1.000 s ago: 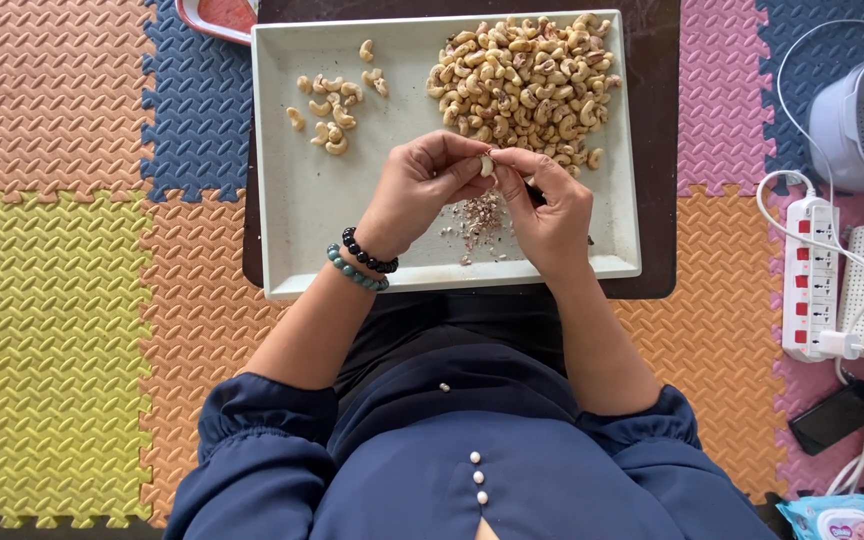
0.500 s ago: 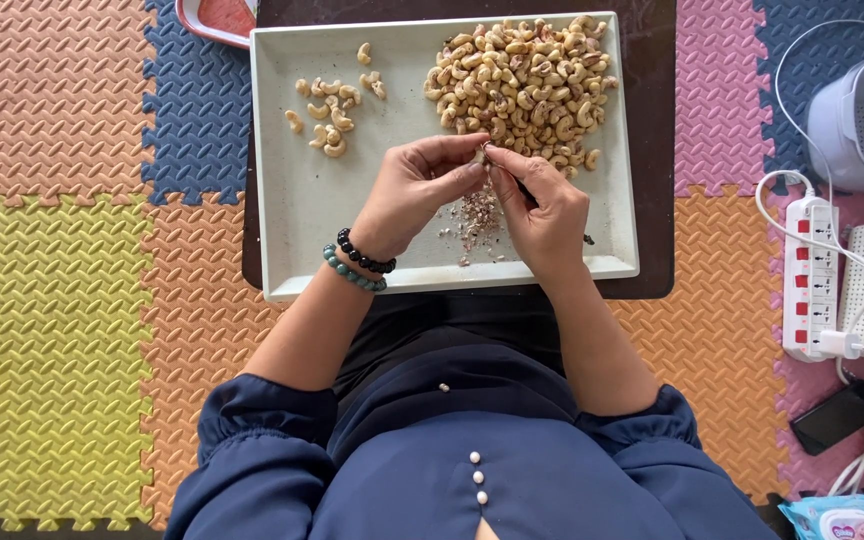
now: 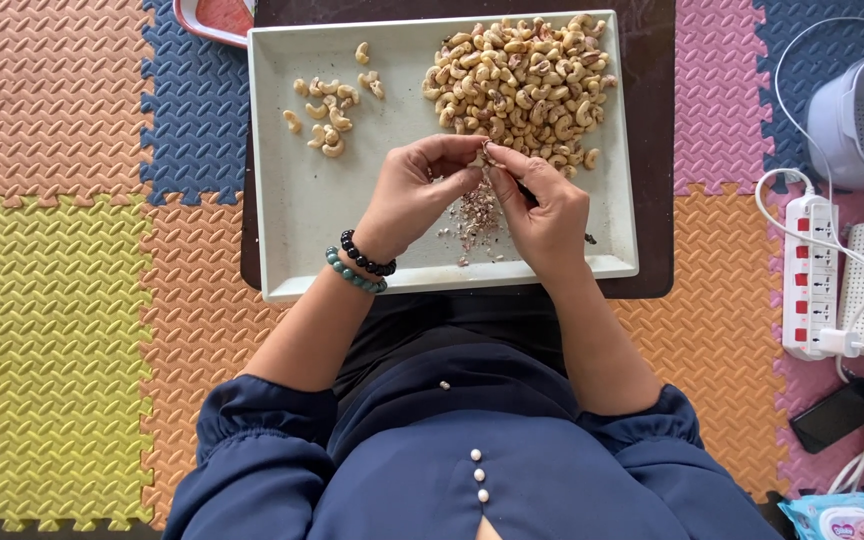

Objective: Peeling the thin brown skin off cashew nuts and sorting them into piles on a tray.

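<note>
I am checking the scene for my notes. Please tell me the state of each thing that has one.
Left hand: pinching the cashew.
Right hand: pinching the same cashew.
Cashew: held between both hands' fingertips.
Large pile: cashews with skin.
Small group: pale, peeled.
Skin flakes: scattered on the tray.
Power strip: plug inserted.

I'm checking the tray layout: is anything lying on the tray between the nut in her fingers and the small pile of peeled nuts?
Nothing visible. The nut is pinched between left hand and right hand. Bare tray lies between it and the small pile; the husk scraps sit below the hands, aside.
</note>
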